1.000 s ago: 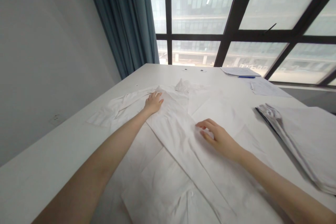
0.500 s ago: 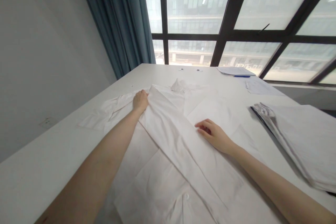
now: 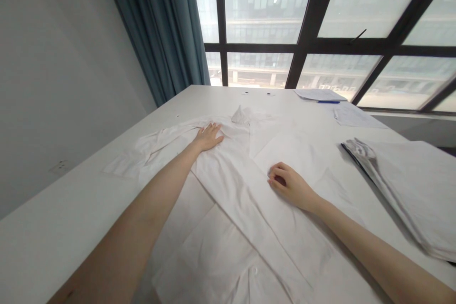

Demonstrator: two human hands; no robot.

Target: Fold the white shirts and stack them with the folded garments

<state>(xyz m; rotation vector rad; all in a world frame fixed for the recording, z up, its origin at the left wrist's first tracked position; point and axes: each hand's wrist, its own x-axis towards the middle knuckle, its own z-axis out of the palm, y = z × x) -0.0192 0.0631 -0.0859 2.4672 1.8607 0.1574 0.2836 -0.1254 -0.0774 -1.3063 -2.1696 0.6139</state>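
A white shirt (image 3: pixel 228 190) lies spread over the white table, with one sleeve (image 3: pixel 245 199) folded diagonally across its body. My left hand (image 3: pixel 209 137) rests flat on the upper left of the shirt, near the shoulder, its fingers spread. The collar (image 3: pixel 241 115) stands up slightly just beyond that hand. At the right side of the folded sleeve, my right hand (image 3: pixel 288 183) is curled, thumb and fingertips brought together at the cloth in what looks like a pinch. A button (image 3: pixel 253 270) shows near the bottom of the view.
A folded stack of white cloth (image 3: pixel 413 190) with a dark edge lies on the right of the table (image 3: pixel 117 152). Papers (image 3: pixel 318 95) and a blue pen (image 3: pixel 328 102) are at the far right. Behind stand a blue curtain (image 3: pixel 167 33) and windows; a grey wall (image 3: pixel 64 57) runs along the left.
My left hand has let go of the fabric at the shoulder, moved right and flattened onto the shirt. The fingers of my right hand have drawn closer together, with little other movement.
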